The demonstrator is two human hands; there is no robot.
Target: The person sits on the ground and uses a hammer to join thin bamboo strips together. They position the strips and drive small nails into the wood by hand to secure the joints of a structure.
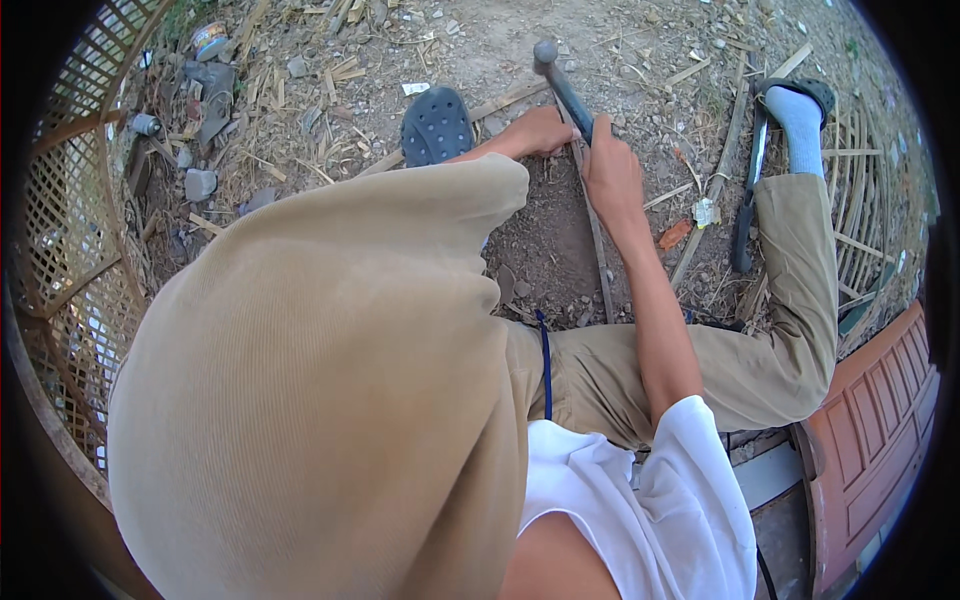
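Woven bamboo lattice (70,190) curving along far left edge, boxing in that side. Beside it, stones, cans and split bamboo scraps (200,110) littering the dirt; little free room there. Raised knee in tan corduroy trousers (320,400) filling centre-left, hiding most of the near ground. Dark perforated clog (437,125) planted past the knee. Left hand (535,132) down on bare soil just right of the clog, pressed against a thin bamboo strip (597,245); fingers curled, exact pinch cannot tell. Strip running from the hands toward the body across an open patch of dark earth (545,250), the only clear working room. Right hand (610,165) wrapped tight round a hammer (562,85) handle, just right of the left hand. Hammer: dark bluish handle, small rounded grey metal head, tilted up and away over pale dirt. Further right, long dark blade (748,195) lying flat beside the outstretched leg with grey sock (800,125). Red panelled door (880,420) closing off lower right.
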